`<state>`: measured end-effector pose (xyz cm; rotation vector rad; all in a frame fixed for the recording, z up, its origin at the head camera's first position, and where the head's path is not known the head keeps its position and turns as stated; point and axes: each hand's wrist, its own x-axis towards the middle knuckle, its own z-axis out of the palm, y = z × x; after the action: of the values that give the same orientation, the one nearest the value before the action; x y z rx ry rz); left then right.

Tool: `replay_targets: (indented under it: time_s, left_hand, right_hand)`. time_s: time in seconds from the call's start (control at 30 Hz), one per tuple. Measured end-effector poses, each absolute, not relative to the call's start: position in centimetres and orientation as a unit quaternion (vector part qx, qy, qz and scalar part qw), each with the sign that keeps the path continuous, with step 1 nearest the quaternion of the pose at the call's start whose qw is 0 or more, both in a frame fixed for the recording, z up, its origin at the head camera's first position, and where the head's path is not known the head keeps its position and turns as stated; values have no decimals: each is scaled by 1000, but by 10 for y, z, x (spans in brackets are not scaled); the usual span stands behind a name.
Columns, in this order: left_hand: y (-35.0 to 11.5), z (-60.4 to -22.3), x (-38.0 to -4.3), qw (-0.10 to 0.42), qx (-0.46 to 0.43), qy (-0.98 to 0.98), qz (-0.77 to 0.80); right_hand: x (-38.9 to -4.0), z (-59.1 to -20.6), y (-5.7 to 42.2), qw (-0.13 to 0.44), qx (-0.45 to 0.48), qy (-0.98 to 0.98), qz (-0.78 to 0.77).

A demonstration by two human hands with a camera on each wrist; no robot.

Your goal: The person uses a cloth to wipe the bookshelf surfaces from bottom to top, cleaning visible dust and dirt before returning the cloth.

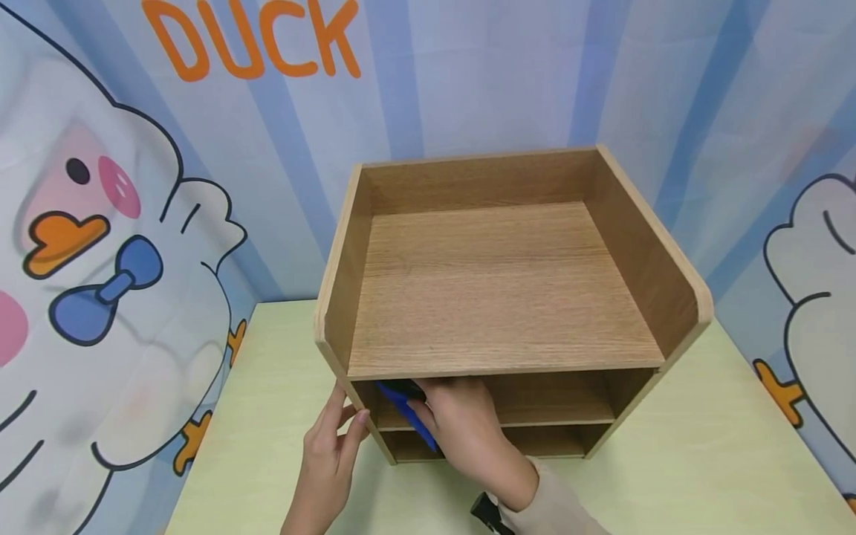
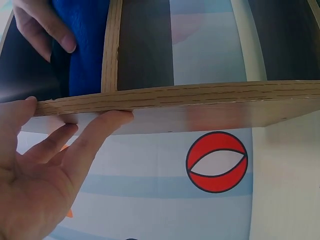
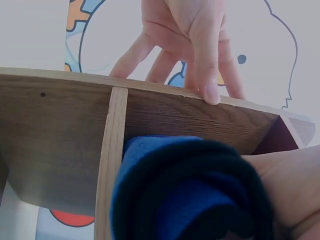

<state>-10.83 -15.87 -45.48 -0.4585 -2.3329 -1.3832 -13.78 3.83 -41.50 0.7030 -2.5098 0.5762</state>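
The right hand (image 1: 464,427) reaches into the shelf's upper compartment and grasps a blue cloth (image 3: 192,197), rolled up with a dark layer; most of its fingertips are hidden, so how firmly they close cannot be told. The cloth lies just left of that grip, over the middle board (image 1: 562,425) and near the left side wall, with its near end jutting out past the front edge.

Farther left of the grip, just outside the compartment, the left hand (image 1: 328,453) pinches the edge of the side wall (image 2: 170,97), thumb on the inner side and fingers on the outer. Above the grip is the top board of the wooden shelf (image 1: 508,290); below it is the lower compartment (image 1: 545,441). A pale table (image 1: 729,438) stands under everything, and a curtain (image 1: 495,82) with duck pictures hangs behind.

The work looks partly done: most of the roll seems to be inside 1 of the 2 compartments, but its near end is not in and the right hand has not let go. Whether it is going in or coming out, the pictures do not tell.
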Motion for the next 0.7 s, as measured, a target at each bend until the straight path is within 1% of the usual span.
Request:
replay_targets:
  time_s: [0.17,0.33,0.53,0.7]
  left_hand:
    - [-158,-455,-108,194,-166,-831,-494]
    - [-159,-456,-109,188,-167,-834,-492]
    - [-159,-457,-109,175,-157,-835,-497]
    - [-160,-456,-109,177,-149,-837,-495]
  right_hand:
    - [-139,-415,38,204,255,-910,254]
    - [-139,-416,31,172,241,-894,335]
    - [-135,-425,20,160,212,-876,402]
    - [-134,-430,16,137,194,-844,481]
